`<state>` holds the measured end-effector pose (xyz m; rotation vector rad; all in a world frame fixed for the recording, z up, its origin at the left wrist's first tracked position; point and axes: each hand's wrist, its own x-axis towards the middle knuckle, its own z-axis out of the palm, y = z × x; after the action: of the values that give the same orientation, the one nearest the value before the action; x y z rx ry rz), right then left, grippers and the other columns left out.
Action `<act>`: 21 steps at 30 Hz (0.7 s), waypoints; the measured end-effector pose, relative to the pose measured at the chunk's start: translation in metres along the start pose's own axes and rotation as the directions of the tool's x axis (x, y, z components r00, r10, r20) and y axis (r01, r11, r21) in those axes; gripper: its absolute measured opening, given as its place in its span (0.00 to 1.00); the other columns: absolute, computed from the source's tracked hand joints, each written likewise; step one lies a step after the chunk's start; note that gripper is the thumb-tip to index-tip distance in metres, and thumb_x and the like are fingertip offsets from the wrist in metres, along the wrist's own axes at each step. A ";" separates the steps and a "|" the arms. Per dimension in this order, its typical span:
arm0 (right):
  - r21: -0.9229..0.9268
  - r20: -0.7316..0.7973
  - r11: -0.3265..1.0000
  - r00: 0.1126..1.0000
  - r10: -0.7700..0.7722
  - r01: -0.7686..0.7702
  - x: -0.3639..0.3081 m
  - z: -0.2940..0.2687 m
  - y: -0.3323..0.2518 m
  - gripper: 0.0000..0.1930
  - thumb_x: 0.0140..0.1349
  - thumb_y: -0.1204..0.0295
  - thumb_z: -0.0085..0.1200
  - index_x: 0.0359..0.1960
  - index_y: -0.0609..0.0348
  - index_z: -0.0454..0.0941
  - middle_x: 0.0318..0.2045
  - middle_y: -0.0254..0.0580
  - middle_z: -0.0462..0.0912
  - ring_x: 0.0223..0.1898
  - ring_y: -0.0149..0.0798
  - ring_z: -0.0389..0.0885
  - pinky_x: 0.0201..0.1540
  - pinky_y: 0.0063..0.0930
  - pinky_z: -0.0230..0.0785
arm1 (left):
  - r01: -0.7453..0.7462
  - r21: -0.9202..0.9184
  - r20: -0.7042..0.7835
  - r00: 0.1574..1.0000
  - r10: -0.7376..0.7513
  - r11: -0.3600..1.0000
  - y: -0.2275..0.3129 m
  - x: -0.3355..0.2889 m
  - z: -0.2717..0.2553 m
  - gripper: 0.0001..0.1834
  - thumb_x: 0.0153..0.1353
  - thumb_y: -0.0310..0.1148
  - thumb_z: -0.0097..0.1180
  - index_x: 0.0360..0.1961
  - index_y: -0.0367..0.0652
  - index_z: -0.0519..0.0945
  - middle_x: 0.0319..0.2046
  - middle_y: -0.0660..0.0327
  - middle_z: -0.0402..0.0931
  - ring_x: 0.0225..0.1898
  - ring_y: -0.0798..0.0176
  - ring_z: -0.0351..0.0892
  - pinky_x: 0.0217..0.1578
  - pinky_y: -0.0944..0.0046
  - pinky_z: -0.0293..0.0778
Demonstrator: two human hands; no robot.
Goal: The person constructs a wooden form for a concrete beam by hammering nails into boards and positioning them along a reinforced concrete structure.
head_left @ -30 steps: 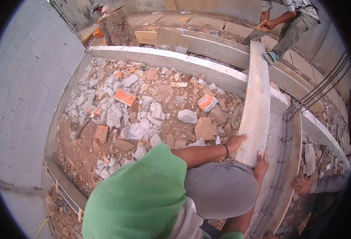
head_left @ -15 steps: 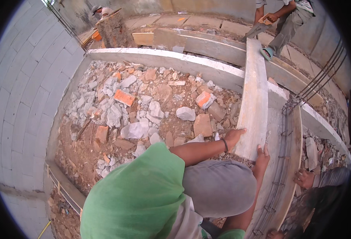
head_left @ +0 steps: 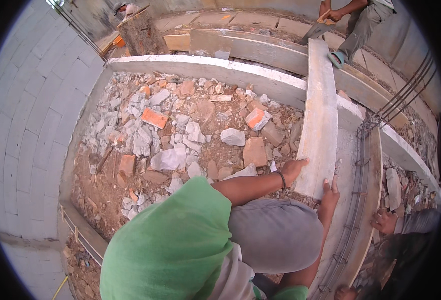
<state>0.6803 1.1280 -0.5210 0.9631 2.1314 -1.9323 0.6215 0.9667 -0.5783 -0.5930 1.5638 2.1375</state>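
A long pale plank stretches away from me, resting across a low concrete beam. My left hand is closed on its near left edge, a dark band round the wrist. My right hand grips the near right corner, with the thumb up by the end. At the far end, a co-worker's hand holds a handsaw against the plank. That person's sandalled foot is beside the plank's far end.
Rubble and broken bricks fill the bay at left, beside a grey block wall. A rebar cage lies in the trench at right, its bars standing up behind. Another person's hand touches the formwork board.
My view has tilted slightly, so the far end sits higher in the picture. Both my hands keep their hold on the plank. The saw handle has shifted a little left.
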 end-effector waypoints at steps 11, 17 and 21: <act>0.056 -0.030 0.993 0.994 -0.107 0.108 0.015 0.000 0.013 0.27 0.62 0.68 0.55 0.64 0.56 0.67 0.49 0.43 0.79 0.31 0.33 0.80 0.13 0.26 0.68 | -0.011 0.502 -0.176 0.978 0.114 0.865 0.041 0.054 -0.052 0.55 0.51 0.79 0.38 0.39 0.26 0.80 0.37 0.43 0.80 0.44 0.51 0.78 0.46 0.53 0.68; 0.006 0.060 1.000 0.998 -0.026 0.026 0.007 0.009 0.008 0.29 0.63 0.63 0.54 0.67 0.44 0.64 0.49 0.40 0.79 0.32 0.32 0.78 0.16 0.26 0.67 | -0.062 0.688 -0.073 0.985 0.154 0.723 0.075 0.139 -0.040 0.50 0.51 0.74 0.46 0.41 0.26 0.81 0.41 0.40 0.80 0.47 0.45 0.78 0.49 0.54 0.70; -0.007 -0.026 0.978 0.977 -0.209 0.209 0.035 -0.016 0.036 0.27 0.63 0.68 0.53 0.65 0.56 0.66 0.50 0.43 0.79 0.38 0.34 0.80 0.25 0.27 0.73 | -0.107 0.526 -0.085 0.980 0.178 0.843 0.073 0.135 0.012 0.42 0.51 0.65 0.55 0.43 0.28 0.81 0.46 0.40 0.78 0.51 0.44 0.77 0.52 0.55 0.70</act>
<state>0.6757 1.1555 -0.5654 0.7957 2.3356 -2.0150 0.4688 0.9693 -0.5948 -0.4433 2.2108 1.6714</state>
